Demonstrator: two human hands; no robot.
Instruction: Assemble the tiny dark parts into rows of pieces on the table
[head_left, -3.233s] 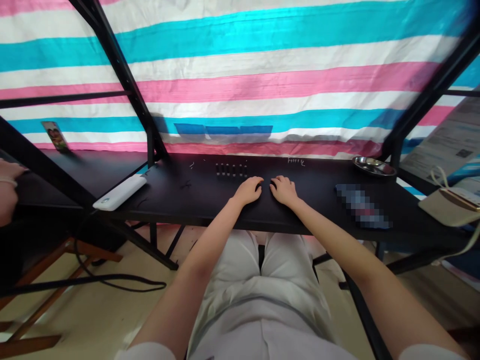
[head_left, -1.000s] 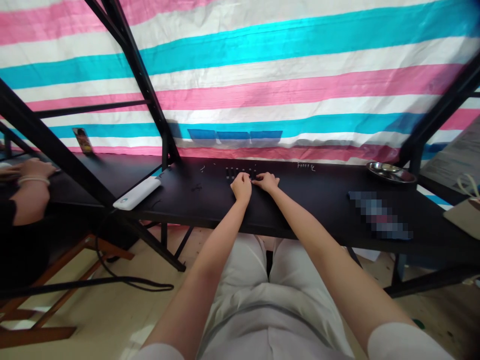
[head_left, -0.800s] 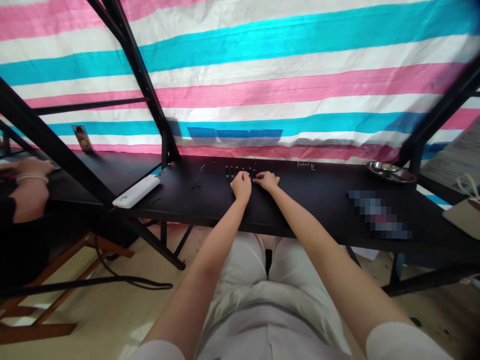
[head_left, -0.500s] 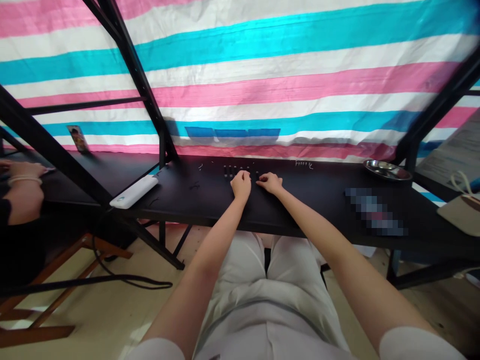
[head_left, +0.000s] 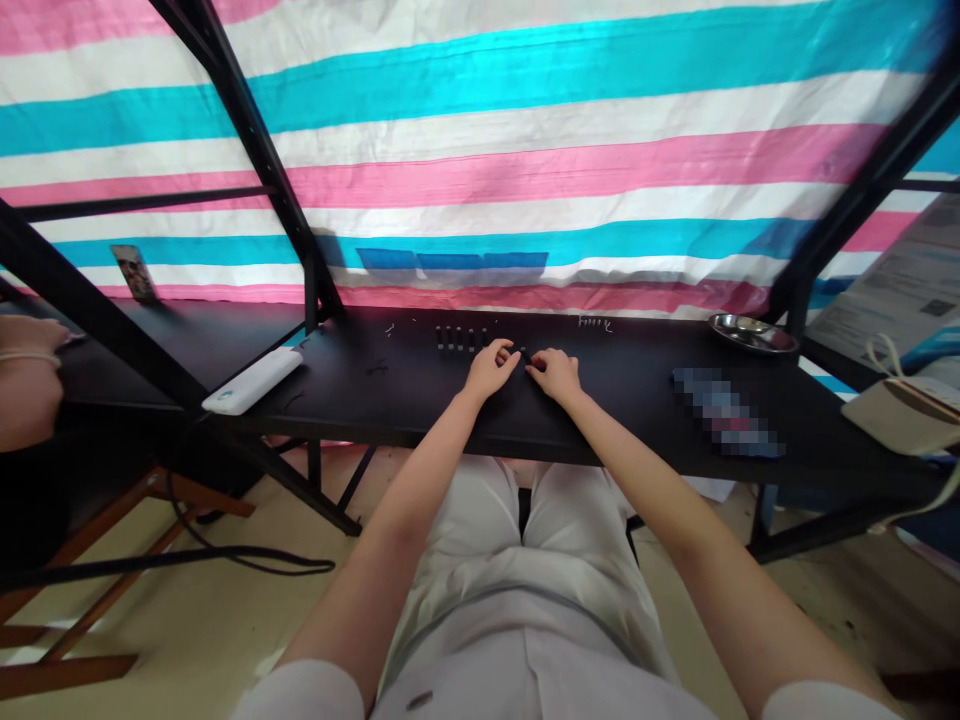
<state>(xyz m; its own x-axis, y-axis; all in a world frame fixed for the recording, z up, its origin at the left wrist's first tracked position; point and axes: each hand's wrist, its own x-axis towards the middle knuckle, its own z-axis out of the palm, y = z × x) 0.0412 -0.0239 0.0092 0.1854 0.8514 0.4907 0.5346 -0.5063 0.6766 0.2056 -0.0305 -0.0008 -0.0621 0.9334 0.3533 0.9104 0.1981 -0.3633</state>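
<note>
Head view: both hands are at the middle of the black worktop (head_left: 360, 405). Left hand (head_left: 491, 368): the fingers are curved and parted, with a gap between thumb and forefinger. Right hand (head_left: 555, 374): the fingertips are at a small dark piece (head_left: 523, 352), located between the two hands; whether they grip it or only touch it cannot be told.

Five similar pieces (head_left: 460, 338) stand in a row, far and left of the left hand. Small white bits (head_left: 595, 322) form a second row at the far edge, right of the hands; a few loose bits (head_left: 389, 328) lie far left.

Containers: a round metal dish (head_left: 752, 345) is at the far right of the worktop; reflections hide whether it holds anything. A beige bag (head_left: 896, 415) with a looped strap is at the right end; its interior is out of sight.

Remaining items: a blurred-out object (head_left: 727, 412) lies near the right end, a white case (head_left: 253, 380) lies at the left end, and a card (head_left: 133, 273) leans farther left. Another person's hand (head_left: 31, 338) is at the left edge.
</note>
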